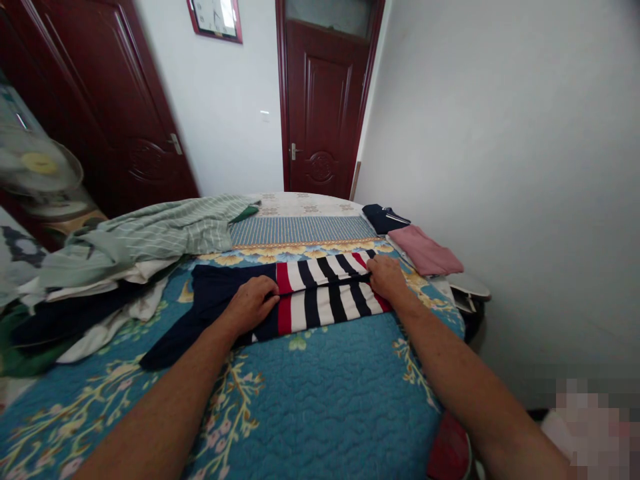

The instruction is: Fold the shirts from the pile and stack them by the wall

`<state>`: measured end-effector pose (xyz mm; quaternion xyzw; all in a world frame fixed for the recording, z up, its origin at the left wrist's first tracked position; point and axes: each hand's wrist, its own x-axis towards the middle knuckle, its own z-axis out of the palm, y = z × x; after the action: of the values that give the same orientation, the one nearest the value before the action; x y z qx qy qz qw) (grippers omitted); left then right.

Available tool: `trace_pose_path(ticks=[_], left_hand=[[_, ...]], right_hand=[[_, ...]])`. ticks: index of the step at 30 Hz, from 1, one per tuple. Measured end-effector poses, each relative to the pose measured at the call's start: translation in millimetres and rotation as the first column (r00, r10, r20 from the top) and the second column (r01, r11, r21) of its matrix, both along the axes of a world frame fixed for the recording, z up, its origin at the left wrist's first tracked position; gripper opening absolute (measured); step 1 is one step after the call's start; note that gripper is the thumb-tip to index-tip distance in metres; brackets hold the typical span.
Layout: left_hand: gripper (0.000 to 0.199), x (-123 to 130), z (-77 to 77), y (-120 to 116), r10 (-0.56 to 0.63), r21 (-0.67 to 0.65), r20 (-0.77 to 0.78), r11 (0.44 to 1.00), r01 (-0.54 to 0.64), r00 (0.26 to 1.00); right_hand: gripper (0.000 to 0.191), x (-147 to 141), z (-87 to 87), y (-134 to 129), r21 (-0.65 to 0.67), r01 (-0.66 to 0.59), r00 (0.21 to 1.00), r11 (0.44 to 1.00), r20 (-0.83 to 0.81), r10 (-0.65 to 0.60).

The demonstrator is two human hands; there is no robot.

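Note:
A navy shirt with red, white and dark stripes (323, 303) lies sideways across the bed, its sides folded in toward a seam along the middle. Its plain navy end and a sleeve (167, 340) point to the left. My left hand (254, 303) rests on the navy part beside the red stripe, fingers curled and closed on the cloth. At the striped right end, my right hand (389, 279) pinches the shirt's edge. The fingertips of both hands are partly hidden against the fabric.
Loose clothes, with a green striped garment (165, 230) on top, are heaped at the left. Folded pink (425, 250) and navy garments (384, 218) lie at the back right. The blue floral quilt (320, 400) covers the bed; a wall (525, 167) stands at the right.

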<state>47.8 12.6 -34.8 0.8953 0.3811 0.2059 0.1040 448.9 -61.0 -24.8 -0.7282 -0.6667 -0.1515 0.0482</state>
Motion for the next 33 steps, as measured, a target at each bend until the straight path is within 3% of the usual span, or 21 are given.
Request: trace_pose_path(ticks=[6,10,15,19,21,24,28,30,33], left_hand=[[0.017,-2,5.5,-3,-0.043,-0.034,0.038,0.998,0.045,0.998],[0.031,-1,2.0,1,-0.05,-0.031,0.059,0.998,0.052,0.997],[0.04,0,-4.6,7,0.051,-0.082,0.151,0.996,-0.039,0.987],[0.041,-3,-5.1,12,0.153,-0.204,0.218,0.973,-0.108,0.964],[0.041,-3,-4.0,14,0.228,-0.226,0.235,0.958,-0.175,0.945],[0.047,0,-2.6,14,0.31,-0.214,0.194,0.939,-0.268,0.931],[0.061,9,-3.5,9,0.257,-0.092,-0.012,0.962,-0.257,0.966],[0.066,11,-4.3,7,0.295,-0.051,-0.13,0.951,-0.304,0.947],[0.081,8,-4.4,8,0.428,-0.038,-0.266,0.891,-0.453,0.864]], right_hand=[[0.033,16,-8.7,-1,0.075,0.093,0.995,0.993,0.013,-0.094],[0.035,34,-12.6,-4,0.054,0.183,0.983,0.982,0.003,-0.183],[0.035,44,-9.5,-8,-0.017,0.267,0.963,0.964,-0.022,-0.267],[0.036,39,-4.2,-6,0.068,0.303,0.953,0.951,-0.023,-0.302],[0.035,30,-1.7,-2,0.137,0.252,0.967,0.958,-0.062,-0.246],[0.034,5,-0.3,10,0.209,0.046,0.989,0.977,-0.148,-0.014],[0.039,-44,-6.1,29,0.243,-0.278,0.915,0.929,-0.228,0.334],[0.043,-69,-11.8,38,0.215,-0.352,0.877,0.911,-0.266,0.401],[0.049,-95,-20.7,49,0.074,-0.34,0.882,0.938,-0.322,0.345]])
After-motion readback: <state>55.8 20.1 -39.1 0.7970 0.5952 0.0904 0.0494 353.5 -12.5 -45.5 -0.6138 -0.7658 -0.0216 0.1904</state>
